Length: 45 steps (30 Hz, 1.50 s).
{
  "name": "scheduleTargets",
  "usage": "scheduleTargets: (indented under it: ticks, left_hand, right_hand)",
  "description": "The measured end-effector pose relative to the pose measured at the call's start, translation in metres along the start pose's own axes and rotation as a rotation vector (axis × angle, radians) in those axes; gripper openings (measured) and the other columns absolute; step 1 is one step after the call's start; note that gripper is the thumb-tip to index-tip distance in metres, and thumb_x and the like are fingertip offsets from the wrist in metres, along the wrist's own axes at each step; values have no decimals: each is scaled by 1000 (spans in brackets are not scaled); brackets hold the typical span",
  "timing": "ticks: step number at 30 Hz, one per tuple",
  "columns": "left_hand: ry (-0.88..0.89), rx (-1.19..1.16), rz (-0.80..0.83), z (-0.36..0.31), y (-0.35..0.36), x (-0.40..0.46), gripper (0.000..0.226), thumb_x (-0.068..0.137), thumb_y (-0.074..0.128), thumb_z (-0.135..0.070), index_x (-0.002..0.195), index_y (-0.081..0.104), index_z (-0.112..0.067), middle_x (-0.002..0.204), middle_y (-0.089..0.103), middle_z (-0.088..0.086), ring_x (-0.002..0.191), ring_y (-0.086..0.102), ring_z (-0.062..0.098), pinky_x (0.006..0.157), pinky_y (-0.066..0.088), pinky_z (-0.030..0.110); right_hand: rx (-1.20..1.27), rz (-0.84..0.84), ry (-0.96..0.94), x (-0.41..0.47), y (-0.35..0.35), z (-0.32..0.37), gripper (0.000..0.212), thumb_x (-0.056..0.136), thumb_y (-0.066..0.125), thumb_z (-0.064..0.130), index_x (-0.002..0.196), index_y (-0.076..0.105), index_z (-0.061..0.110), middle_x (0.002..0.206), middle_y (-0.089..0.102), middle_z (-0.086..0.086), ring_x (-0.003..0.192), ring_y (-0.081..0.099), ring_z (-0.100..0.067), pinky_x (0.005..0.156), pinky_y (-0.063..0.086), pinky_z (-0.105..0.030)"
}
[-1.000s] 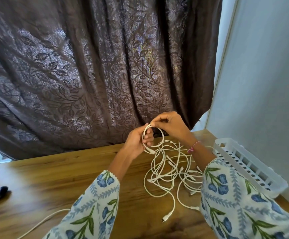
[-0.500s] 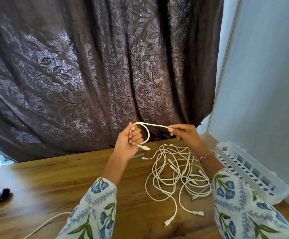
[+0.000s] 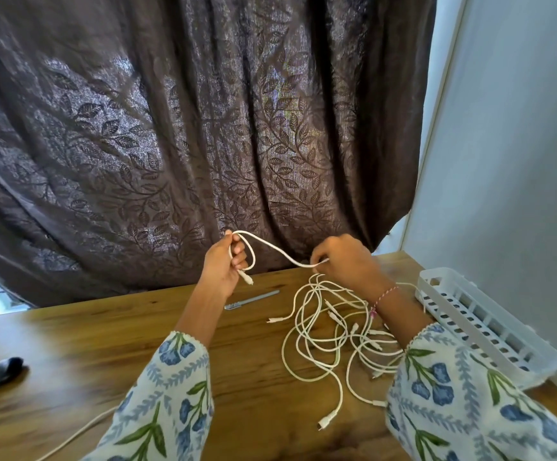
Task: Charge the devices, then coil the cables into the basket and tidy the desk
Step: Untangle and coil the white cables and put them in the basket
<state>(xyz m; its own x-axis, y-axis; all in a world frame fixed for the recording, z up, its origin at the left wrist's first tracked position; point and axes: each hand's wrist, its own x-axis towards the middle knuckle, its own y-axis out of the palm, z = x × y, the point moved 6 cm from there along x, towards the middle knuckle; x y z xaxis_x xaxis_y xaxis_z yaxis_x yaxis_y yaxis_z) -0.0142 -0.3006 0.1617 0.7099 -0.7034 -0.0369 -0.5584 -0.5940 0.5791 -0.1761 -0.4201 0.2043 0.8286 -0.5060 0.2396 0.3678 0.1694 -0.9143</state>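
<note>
Both hands hold white cable (image 3: 272,249): left hand (image 3: 225,266) grips loop, right hand (image 3: 343,259) pinches; tangle partly behind sleeve.

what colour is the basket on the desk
White, a slotted plastic basket at the desk's right edge, seen in the head view.

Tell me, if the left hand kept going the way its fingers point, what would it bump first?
Probably the dark leaf-patterned curtain. The left hand, gripping a loop of thin white cable, points up and away over the wooden desk, though depth is hard to judge.
</note>
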Motion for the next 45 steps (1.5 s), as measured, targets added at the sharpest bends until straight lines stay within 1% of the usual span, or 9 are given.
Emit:
scheduleTargets:
  ticks: [10, 12, 17, 23, 29, 34, 39, 41, 45]
  left_hand:
    - [-107, 283, 172, 28, 43, -19, 36, 102, 34, -18, 72, 51, -7, 44, 55, 2, 36, 52, 8, 39, 46, 18]
    - [-155, 249, 258, 36, 52, -24, 35, 101, 32, -15, 73, 51, -6, 42, 50, 1, 35, 47, 9, 38, 44, 19]
    - [-260, 119, 398, 48, 64, -32, 37, 101, 26, -20, 68, 40, -13, 37, 30, -8, 31, 28, 3, 38, 26, 16]
    - [-322, -26, 414, 49, 63, -33, 43, 99, 29, -27, 59, 40, -15, 35, 27, -10, 28, 20, 0, 33, 19, 14]
    - [-249, -315, 528, 28, 54, -28, 29, 81, 65, -26, 57, 55, -14, 47, 16, -9, 39, 13, 4, 33, 28, 13]
    - [-163, -479, 480, 16, 41, -21, 22, 78, 61, -24, 62, 56, -11, 44, 22, -8, 38, 17, 4, 35, 36, 17]
    - [-52, -549, 440, 1, 13, -12, 26, 61, 84, -11, 64, 58, -10, 43, 38, -5, 34, 37, 5, 37, 36, 16]
    - [-43, -561, 423, -2, 5, -9, 29, 56, 86, -9, 63, 58, -10, 43, 38, -5, 34, 37, 5, 37, 36, 16]
    - [-48, -639, 290, -4, -10, -5, 23, 79, 65, -14, 58, 54, -11, 40, 36, -5, 32, 36, 6, 36, 33, 15]
  right_hand:
    - [186, 67, -426, 1, -21, 62, 12, 80, 70, 18, 90, 76, 18, 78, 63, 11, 72, 53, 1, 66, 36, -13]
    - [269, 36, -410, 5, -26, 57, 12, 79, 71, 15, 89, 76, 12, 81, 67, 7, 69, 56, 1, 68, 39, -9]
    - [478, -40, -314, 9, -27, 39, 6, 77, 72, 9, 82, 75, 8, 75, 71, -3, 70, 63, -13, 72, 49, -33]
    - [699, -31, -231, 8, -20, 15, 9, 79, 70, 7, 86, 74, 10, 76, 70, -17, 67, 55, -14, 65, 43, -25]
    - [916, -91, 3, 3, -17, -21, 24, 82, 61, -5, 106, 63, -4, 38, 52, 14, 35, 41, 2, 39, 29, -7]
    - [850, -76, 70, 4, -4, -34, 22, 81, 64, -3, 102, 66, -9, 39, 49, 11, 34, 34, 0, 41, 26, -8]
    - [731, -68, -39, 0, -4, -32, 18, 78, 69, 1, 96, 71, -1, 73, 66, -19, 59, 53, -2, 60, 40, -13]
    - [611, -65, -96, 2, -5, -30, 18, 77, 71, 4, 94, 74, 9, 72, 69, -11, 65, 53, -9, 66, 40, -22]
    - [397, -28, -238, 2, -2, -12, 26, 79, 69, 4, 103, 72, 12, 74, 58, 22, 67, 56, 11, 66, 37, -6]
